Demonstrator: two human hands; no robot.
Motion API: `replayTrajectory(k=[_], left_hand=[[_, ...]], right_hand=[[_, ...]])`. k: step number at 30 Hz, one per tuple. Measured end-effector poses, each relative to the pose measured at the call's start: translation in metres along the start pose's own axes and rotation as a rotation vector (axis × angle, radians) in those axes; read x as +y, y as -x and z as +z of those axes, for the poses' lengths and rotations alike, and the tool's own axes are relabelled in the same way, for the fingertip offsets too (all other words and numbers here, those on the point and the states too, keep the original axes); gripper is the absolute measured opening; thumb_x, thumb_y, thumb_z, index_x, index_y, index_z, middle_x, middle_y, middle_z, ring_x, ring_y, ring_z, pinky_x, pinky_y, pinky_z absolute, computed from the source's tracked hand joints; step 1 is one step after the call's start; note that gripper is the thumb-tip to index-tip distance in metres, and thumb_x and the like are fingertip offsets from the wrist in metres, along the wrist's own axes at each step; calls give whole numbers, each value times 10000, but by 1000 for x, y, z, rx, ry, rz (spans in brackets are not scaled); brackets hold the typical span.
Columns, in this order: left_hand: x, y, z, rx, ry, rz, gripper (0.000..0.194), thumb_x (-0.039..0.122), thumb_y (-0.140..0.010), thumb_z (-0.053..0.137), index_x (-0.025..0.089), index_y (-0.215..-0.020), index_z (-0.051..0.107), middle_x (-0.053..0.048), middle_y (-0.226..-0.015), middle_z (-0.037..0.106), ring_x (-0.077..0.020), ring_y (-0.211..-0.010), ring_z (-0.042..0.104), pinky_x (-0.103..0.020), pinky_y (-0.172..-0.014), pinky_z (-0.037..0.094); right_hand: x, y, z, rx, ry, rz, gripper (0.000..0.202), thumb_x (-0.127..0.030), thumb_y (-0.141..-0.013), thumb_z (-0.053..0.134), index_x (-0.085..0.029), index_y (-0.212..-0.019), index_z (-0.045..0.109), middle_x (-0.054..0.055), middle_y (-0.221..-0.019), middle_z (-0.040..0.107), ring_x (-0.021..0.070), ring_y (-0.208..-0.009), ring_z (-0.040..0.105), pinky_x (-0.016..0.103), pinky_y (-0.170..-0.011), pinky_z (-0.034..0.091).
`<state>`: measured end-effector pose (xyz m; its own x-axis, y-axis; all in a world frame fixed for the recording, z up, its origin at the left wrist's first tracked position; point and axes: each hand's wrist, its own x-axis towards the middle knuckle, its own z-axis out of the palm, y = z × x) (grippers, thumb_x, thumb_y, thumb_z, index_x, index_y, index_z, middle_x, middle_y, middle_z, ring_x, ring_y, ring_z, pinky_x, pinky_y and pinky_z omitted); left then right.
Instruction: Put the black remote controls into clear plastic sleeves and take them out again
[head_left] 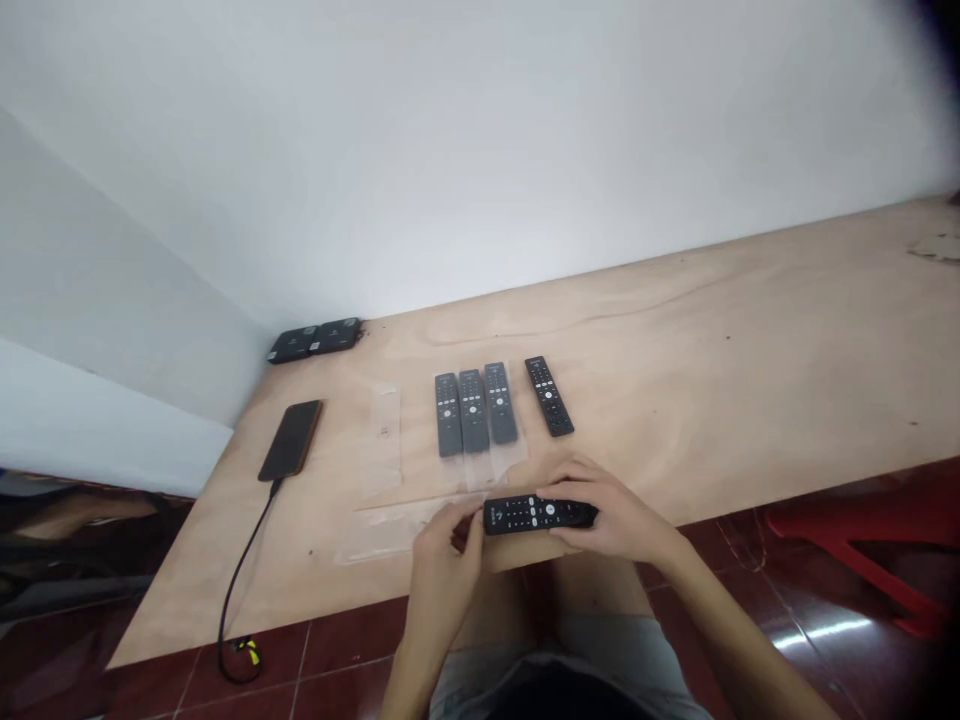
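Crosswise, a remote (517,514) spans left grip (448,547) to right grip (611,512)

Bare hands (619,512), pale grey shorts (619,655)

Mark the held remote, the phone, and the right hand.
held remote (529,512): head view, on its button face
phone (291,441): head view, on its screen
right hand (616,508): head view, on its back

Plain, home-like room; white walls (540,140), wooden table (712,350), dark-red tiled floor (349,645)
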<state>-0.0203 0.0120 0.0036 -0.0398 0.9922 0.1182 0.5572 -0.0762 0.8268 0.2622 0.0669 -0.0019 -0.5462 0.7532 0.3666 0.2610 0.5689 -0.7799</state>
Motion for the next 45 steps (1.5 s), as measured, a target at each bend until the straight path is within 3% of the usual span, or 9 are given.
replayTrajectory(k=[6,11,13,16,19,25,34,39,45], left_hand=[[1,3,1,-21,67,-24,246,374,-1056,646,238,-1146,831,-89,-1135,834,-281,-1032,791,-391,-838,641],[-6,-1,-15,-218,51,55,321,275,-1042,646,263,-1336,774,-87,-1138,778,-236,-930,745,-380,-804,643],[-11,-6,-23,-280,-7,122,356,256,-1034,680,286,-1379,759,-98,-1218,748,-250,-1020,730,-433,-919,644],[-18,-12,-31,-255,-99,231,328,275,-1016,750,319,-1340,787,-108,-1358,712,-310,-1259,667,-549,-1111,577],[-21,-18,-37,-280,-160,330,339,288,-995,796,344,-1330,794,-101,-1455,702,-342,-1375,603,-602,-1139,561],[-17,-21,-44,-458,-209,414,459,233,-1053,710,352,-1496,695,-76,-1552,684,-341,-1580,453,-683,-1247,465],[-13,-23,-18,-331,-83,467,543,252,-1013,785,330,-1531,644,-100,-1396,739,-298,-1332,636,-534,-1105,593],[-5,-25,1,-287,-131,493,583,207,-977,812,332,-1520,643,-88,-1380,752,-304,-1254,679,-533,-1084,591],[-2,-21,-13,-293,-148,401,733,150,-885,856,346,-1545,604,-86,-1458,676,-310,-1321,655,-533,-1135,577]], right_hand=[[0,-2,-1,-13,52,5,516,-186,-878,878,-324,-1362,761,64,-1243,777,312,-1170,688,513,-1032,593],[0,-2,-1,-42,58,19,525,-175,-874,873,-318,-1365,756,56,-1260,777,307,-1176,696,510,-1056,574],[1,-2,0,-35,57,19,522,-186,-869,876,-322,-1360,760,52,-1260,779,311,-1195,694,508,-1064,570],[3,-1,2,-23,56,25,517,-198,-862,884,-323,-1349,765,56,-1267,780,321,-1207,689,512,-1063,570],[5,-1,2,-22,44,18,501,-198,-863,882,-321,-1335,766,61,-1275,779,322,-1198,692,515,-1059,570],[2,-5,3,-29,58,8,504,-184,-860,874,-318,-1332,765,51,-1268,781,309,-1204,691,503,-1077,557],[-6,-14,7,-93,48,45,689,-128,-834,848,-383,-1457,703,27,-1430,747,329,-1310,663,496,-1144,515],[-8,-19,14,-92,8,61,734,-101,-827,809,-346,-1501,653,45,-1497,711,343,-1367,643,509,-1196,495],[6,-3,6,67,24,210,822,-395,-865,919,-341,-1606,570,105,-1560,662,392,-1389,638,580,-1186,529]])
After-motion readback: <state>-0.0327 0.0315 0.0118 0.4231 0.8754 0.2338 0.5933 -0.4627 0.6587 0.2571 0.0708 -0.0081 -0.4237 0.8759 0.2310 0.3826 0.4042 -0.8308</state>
